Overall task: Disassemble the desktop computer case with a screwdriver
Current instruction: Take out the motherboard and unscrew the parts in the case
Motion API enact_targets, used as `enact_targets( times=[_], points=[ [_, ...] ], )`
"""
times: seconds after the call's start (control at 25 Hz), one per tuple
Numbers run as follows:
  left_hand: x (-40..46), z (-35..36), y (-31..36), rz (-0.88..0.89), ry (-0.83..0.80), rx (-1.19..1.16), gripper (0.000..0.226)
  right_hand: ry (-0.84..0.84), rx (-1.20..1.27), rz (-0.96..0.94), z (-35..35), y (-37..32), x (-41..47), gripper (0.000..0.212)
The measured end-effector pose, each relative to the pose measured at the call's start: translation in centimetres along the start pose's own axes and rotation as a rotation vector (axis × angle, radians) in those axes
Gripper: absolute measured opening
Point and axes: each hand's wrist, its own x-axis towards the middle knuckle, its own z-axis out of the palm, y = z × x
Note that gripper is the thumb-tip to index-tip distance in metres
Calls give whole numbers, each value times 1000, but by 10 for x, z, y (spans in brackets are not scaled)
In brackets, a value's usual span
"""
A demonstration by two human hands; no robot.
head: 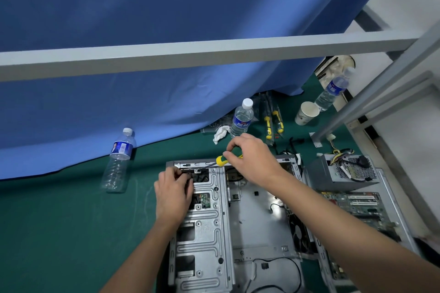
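Observation:
The grey metal computer case (252, 221) lies open on the green mat, with its ribbed drive cage (204, 228) on the left side. My right hand (252, 157) grips the yellow and green handle of a screwdriver (222, 160). Its shaft slants down to the left, and the tip sits on a screw at the cage's far edge (197, 170). My left hand (175, 194) rests on the far left corner of the cage, fingers curled on a dark part there; what they hold is hidden.
A power supply (345, 172) with loose cables and a motherboard (357, 207) lie to the right. Three water bottles (119, 159), (241, 119), (333, 89), a paper cup (306, 113), spare screwdrivers (272, 123) and a crumpled tissue (220, 133) stand behind. A grey frame bar (190, 54) crosses overhead.

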Motion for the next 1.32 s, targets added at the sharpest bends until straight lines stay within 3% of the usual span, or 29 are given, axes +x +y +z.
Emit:
enact_targets(
  times=[0.36,0.52,0.64,0.8,0.92,1.0,1.16,1.28,1.32],
  points=[
    [-1,2,-2,12,17,-28,7,-136,-308,-218,-11,-44,27,21],
    [0,3,-2,2,14,-32,7,-278,-541,-438,-15,-74,42,14],
    [-1,3,-3,-2,3,-37,7,-338,-610,-466,-13,-92,50,6],
    [-1,3,-2,3,5,-40,7,-337,-677,-332,-7,-102,58,39],
    [-1,3,-3,1,5,-35,8,-459,-741,-505,-13,-106,61,8],
    [0,3,-4,5,-1,-37,8,-553,-704,-589,-18,-103,57,23],
    [1,2,-3,-5,-1,-38,8,-430,-792,-331,-17,-100,53,37],
    [0,1,-3,-3,-8,-39,8,-384,-755,-542,-17,-92,52,9],
    [-1,1,-3,-9,-11,-40,9,-407,-697,-567,-20,-90,52,13]
  ],
)
